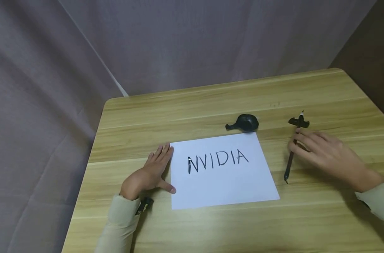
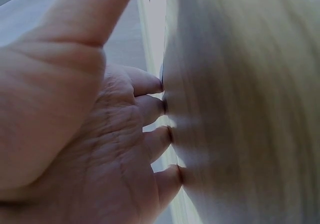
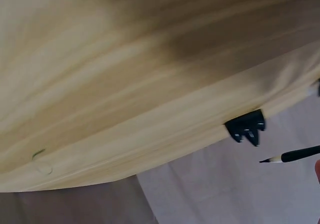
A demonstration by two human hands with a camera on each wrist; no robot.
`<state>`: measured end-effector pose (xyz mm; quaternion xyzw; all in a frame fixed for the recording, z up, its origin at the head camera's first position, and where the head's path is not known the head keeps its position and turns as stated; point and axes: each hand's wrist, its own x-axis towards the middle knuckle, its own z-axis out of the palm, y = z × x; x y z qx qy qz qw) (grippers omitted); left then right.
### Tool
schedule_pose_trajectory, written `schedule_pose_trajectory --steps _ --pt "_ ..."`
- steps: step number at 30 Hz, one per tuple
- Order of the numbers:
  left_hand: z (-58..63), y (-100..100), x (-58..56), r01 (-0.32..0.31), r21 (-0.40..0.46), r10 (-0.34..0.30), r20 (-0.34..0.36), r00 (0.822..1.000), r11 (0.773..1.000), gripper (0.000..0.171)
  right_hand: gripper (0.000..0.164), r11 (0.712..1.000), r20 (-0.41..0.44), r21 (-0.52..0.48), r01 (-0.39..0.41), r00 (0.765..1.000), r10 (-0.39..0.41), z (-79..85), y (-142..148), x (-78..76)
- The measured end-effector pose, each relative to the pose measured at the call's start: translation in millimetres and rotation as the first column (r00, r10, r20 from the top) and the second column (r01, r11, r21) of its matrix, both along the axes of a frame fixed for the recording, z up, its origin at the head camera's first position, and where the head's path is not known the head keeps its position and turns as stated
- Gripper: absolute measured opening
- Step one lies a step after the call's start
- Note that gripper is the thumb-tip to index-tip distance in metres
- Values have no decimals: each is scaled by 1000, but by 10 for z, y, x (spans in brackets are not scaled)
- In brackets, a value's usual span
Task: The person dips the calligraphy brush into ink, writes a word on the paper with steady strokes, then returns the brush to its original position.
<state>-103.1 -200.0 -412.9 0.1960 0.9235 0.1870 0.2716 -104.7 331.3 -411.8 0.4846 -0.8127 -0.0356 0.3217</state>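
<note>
My right hand [image 1: 331,154] pinches the dark shaft of a writing brush [image 1: 290,160] between thumb and fingers, at the right of the table. The brush's pale-and-dark tip points away, over a small black brush rest [image 1: 294,121]. In the right wrist view a gap shows between the brush [image 3: 297,154] and the brush rest [image 3: 246,126]. A white sheet of paper [image 1: 223,189] lies in the middle, with "NVIDIA" in black strokes. My left hand [image 1: 151,175] is spread at the sheet's left edge, thumb on the paper; its fingertips [image 2: 175,176] touch down in the left wrist view.
Beyond the sheet's top edge sits a black gourd-shaped ink dish [image 1: 246,123]. Everything stands on a wood-grain table [image 1: 211,232] with rounded far corners. Grey curtains [image 1: 192,42] hang behind it and to the left.
</note>
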Motion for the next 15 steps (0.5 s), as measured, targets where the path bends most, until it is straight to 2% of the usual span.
schedule_pose_trajectory --steps 3,8,15 --pt "6 2 1 -2 -1 2 -1 1000 1000 144 43 998 33 64 10 999 -12 -36 87 -70" --pt "11 -4 -1 1 -13 -1 1 1000 1000 145 47 994 79 111 -18 997 9 -99 156 -169" --pt "7 9 -14 4 -20 -4 5 1000 1000 146 51 981 72 192 -35 997 21 -165 197 -256"
